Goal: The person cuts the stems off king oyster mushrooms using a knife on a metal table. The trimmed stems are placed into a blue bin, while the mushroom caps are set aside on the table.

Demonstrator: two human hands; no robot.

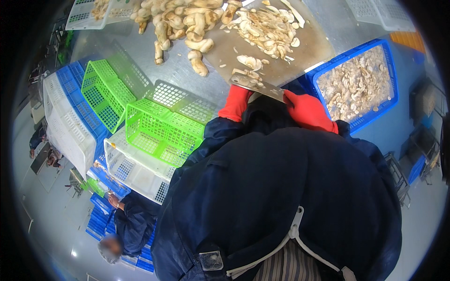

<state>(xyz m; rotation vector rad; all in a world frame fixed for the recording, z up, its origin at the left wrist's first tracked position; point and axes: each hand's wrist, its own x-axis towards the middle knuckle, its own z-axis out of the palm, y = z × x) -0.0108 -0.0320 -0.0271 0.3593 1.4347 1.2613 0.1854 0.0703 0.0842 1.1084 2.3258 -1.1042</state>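
My right hand, in a red glove, grips a cleaver at its near right end, and the fist hides the handle. Sliced mushroom pieces lie on and against the blade. Beside the blade's left end is my left hand, also red-gloved; the cleaver covers its fingers, so their hold is hidden. Just beyond, a few mushroom slices rest on the brown cutting board. A larger heap of mushroom slices spreads over the board's far part.
Whole mushrooms pile up on the metal table, left of the board. At right stands a blue mesh basket of slices. Green crates and a white crate stack at left. A co-worker is behind them.
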